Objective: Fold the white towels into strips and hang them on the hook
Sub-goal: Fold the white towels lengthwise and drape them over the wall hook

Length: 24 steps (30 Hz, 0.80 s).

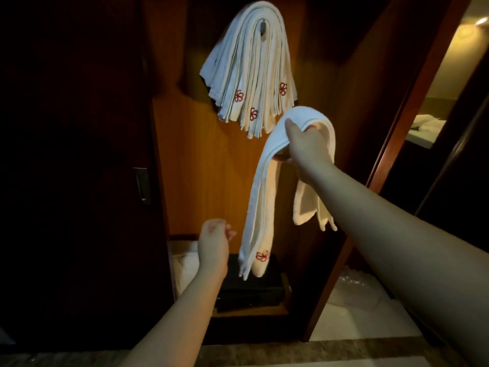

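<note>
The right hand (304, 147) held a folded white towel strip (260, 192) at its middle, fingers curled round the bend, so that the strip draped over the hand in an arch just below and to the right of the bundle of hung towels (248, 72). Its long axis ran down both sides of the grip: the longer tail hung nearly vertical toward the lower left, ending at a red embroidered flower, and the shorter tail dropped behind the wrist. The left hand (214, 242) hovered just beside the long tail, fingers loosely curled and holding nothing. The cloth looked soft, light and limp; it would likely sag and unfold wherever it was not supported, so the midpoint seemed the sensible place to hold it, with the free hand steadying the tail. The hook (262, 27) sat high on the wooden wardrobe panel (211, 165), almost buried under the strips already looped over it, leaving little room
</note>
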Each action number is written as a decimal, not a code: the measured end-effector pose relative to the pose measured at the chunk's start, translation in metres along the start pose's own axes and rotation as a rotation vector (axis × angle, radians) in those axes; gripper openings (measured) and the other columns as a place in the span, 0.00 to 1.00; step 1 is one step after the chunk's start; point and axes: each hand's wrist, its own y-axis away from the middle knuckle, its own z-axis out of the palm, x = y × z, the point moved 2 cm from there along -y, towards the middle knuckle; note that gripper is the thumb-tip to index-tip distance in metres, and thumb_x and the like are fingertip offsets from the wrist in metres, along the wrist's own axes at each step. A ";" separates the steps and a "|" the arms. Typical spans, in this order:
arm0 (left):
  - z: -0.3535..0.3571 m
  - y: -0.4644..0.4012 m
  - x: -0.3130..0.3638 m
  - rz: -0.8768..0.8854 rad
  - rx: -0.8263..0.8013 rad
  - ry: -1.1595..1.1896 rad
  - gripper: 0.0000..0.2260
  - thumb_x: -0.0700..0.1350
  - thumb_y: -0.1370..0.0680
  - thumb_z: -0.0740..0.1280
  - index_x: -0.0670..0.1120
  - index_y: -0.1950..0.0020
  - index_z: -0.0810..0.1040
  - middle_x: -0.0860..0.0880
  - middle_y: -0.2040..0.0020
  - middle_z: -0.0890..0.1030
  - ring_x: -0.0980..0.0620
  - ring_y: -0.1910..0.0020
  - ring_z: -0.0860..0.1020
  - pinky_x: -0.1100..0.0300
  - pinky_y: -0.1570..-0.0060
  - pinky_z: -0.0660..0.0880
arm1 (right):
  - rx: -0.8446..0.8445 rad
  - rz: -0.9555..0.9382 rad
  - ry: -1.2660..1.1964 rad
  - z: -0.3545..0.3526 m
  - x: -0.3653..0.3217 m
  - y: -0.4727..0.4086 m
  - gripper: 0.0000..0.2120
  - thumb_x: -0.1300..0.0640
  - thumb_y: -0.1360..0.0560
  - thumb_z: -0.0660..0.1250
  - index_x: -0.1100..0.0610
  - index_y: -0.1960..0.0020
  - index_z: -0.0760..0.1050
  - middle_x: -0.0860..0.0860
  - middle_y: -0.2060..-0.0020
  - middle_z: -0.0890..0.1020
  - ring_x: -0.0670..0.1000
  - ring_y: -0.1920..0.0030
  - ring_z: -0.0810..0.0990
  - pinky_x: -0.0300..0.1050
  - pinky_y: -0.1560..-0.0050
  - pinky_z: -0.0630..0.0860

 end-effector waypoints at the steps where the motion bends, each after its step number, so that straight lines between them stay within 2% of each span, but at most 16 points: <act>1: 0.011 0.013 0.017 0.063 -0.055 0.067 0.09 0.47 0.17 0.60 0.47 0.47 0.78 0.45 0.50 0.83 0.50 0.53 0.83 0.55 0.51 0.77 | -0.010 -0.054 0.080 0.005 -0.004 0.000 0.13 0.47 0.18 0.62 0.54 0.55 0.73 0.54 0.58 0.83 0.52 0.57 0.85 0.51 0.56 0.84; 3: 0.032 0.039 0.047 0.157 -0.220 0.142 0.16 0.55 0.17 0.56 0.48 0.46 0.79 0.49 0.52 0.85 0.51 0.50 0.84 0.53 0.46 0.77 | -0.017 -0.147 0.165 0.016 -0.013 0.002 0.17 0.46 0.18 0.62 0.55 0.61 0.73 0.51 0.66 0.80 0.47 0.65 0.83 0.44 0.64 0.83; 4: 0.043 0.051 0.058 0.192 -0.317 0.151 0.20 0.60 0.18 0.54 0.50 0.44 0.79 0.50 0.49 0.85 0.53 0.46 0.83 0.54 0.42 0.76 | -0.023 -0.186 0.192 0.020 -0.019 0.002 0.19 0.47 0.18 0.62 0.56 0.63 0.73 0.51 0.69 0.79 0.45 0.70 0.81 0.40 0.70 0.79; 5: 0.052 0.059 0.067 0.215 -0.402 0.140 0.23 0.64 0.20 0.52 0.52 0.40 0.78 0.52 0.44 0.83 0.54 0.41 0.80 0.54 0.38 0.73 | -0.034 -0.220 0.219 0.025 -0.026 0.002 0.20 0.47 0.18 0.62 0.57 0.65 0.72 0.51 0.71 0.77 0.44 0.73 0.80 0.38 0.72 0.77; 7: 0.066 0.064 0.078 0.246 -0.504 0.067 0.32 0.71 0.24 0.47 0.56 0.30 0.72 0.53 0.29 0.74 0.55 0.29 0.71 0.53 0.30 0.65 | -0.071 -0.262 0.231 0.033 -0.038 0.000 0.21 0.48 0.17 0.61 0.57 0.66 0.72 0.52 0.72 0.76 0.48 0.71 0.80 0.39 0.71 0.79; 8: 0.072 0.062 0.084 0.258 -0.519 0.028 0.36 0.74 0.26 0.44 0.58 0.25 0.67 0.54 0.24 0.68 0.53 0.25 0.65 0.51 0.29 0.61 | -0.088 -0.270 0.211 0.035 -0.046 0.000 0.21 0.48 0.17 0.61 0.57 0.65 0.71 0.52 0.71 0.76 0.50 0.69 0.80 0.41 0.70 0.80; 10: 0.079 0.052 0.096 0.270 -0.508 -0.037 0.42 0.80 0.32 0.42 0.63 0.22 0.58 0.56 0.20 0.59 0.53 0.23 0.58 0.50 0.31 0.57 | -0.109 -0.267 0.127 0.039 -0.061 -0.003 0.18 0.49 0.17 0.61 0.58 0.62 0.72 0.53 0.69 0.77 0.50 0.68 0.81 0.40 0.69 0.79; 11: 0.083 0.046 0.101 0.272 -0.494 -0.078 0.45 0.82 0.36 0.41 0.64 0.22 0.56 0.56 0.19 0.57 0.53 0.25 0.58 0.50 0.33 0.59 | -0.122 -0.257 0.074 0.039 -0.068 -0.005 0.17 0.50 0.17 0.61 0.59 0.59 0.72 0.55 0.66 0.79 0.50 0.67 0.83 0.40 0.68 0.79; 13: 0.088 0.032 0.108 0.265 -0.458 -0.141 0.51 0.85 0.40 0.41 0.61 0.21 0.56 0.54 0.20 0.59 0.53 0.27 0.60 0.53 0.35 0.61 | -0.149 -0.226 -0.039 0.038 -0.080 -0.009 0.15 0.50 0.17 0.60 0.62 0.52 0.74 0.59 0.59 0.81 0.52 0.61 0.86 0.41 0.67 0.80; 15: 0.091 0.018 0.115 0.220 -0.426 -0.078 0.46 0.80 0.30 0.43 0.55 0.19 0.56 0.51 0.20 0.58 0.51 0.23 0.59 0.59 0.30 0.59 | -0.164 -0.213 -0.130 0.035 -0.087 -0.014 0.14 0.50 0.17 0.60 0.62 0.46 0.73 0.59 0.56 0.82 0.53 0.58 0.87 0.43 0.64 0.81; 17: 0.093 0.007 0.124 0.156 -0.401 0.044 0.37 0.71 0.21 0.44 0.51 0.18 0.54 0.50 0.18 0.56 0.53 0.20 0.55 0.65 0.30 0.54 | -0.155 -0.224 -0.150 0.029 -0.085 -0.017 0.13 0.50 0.17 0.60 0.61 0.47 0.73 0.55 0.58 0.83 0.51 0.59 0.87 0.43 0.64 0.82; 19: 0.089 0.000 0.138 0.083 -0.359 0.294 0.40 0.74 0.24 0.45 0.51 0.18 0.55 0.50 0.19 0.60 0.52 0.22 0.60 0.60 0.29 0.55 | -0.117 -0.214 -0.129 0.020 -0.072 -0.021 0.11 0.51 0.17 0.61 0.57 0.49 0.75 0.51 0.60 0.84 0.48 0.60 0.86 0.42 0.63 0.81; 21: 0.077 -0.005 0.153 0.024 -0.291 0.687 0.44 0.77 0.30 0.55 0.50 0.22 0.65 0.48 0.27 0.73 0.50 0.30 0.72 0.53 0.31 0.63 | -0.051 -0.207 -0.040 0.007 -0.051 -0.027 0.10 0.49 0.18 0.62 0.53 0.52 0.78 0.48 0.60 0.85 0.47 0.57 0.86 0.43 0.56 0.82; 23: 0.060 -0.014 0.165 -0.072 -0.142 0.987 0.32 0.69 0.26 0.66 0.46 0.33 0.77 0.44 0.41 0.83 0.47 0.44 0.83 0.52 0.43 0.76 | 0.024 -0.194 0.075 -0.006 -0.028 -0.032 0.14 0.45 0.20 0.64 0.54 0.48 0.80 0.46 0.55 0.85 0.48 0.49 0.84 0.46 0.46 0.78; 24: 0.053 -0.019 0.169 -0.119 -0.080 1.040 0.24 0.61 0.24 0.68 0.45 0.37 0.78 0.43 0.44 0.85 0.46 0.49 0.85 0.52 0.47 0.80 | 0.075 -0.162 0.091 -0.012 -0.018 -0.036 0.17 0.42 0.21 0.64 0.55 0.44 0.80 0.46 0.53 0.84 0.50 0.47 0.82 0.47 0.44 0.76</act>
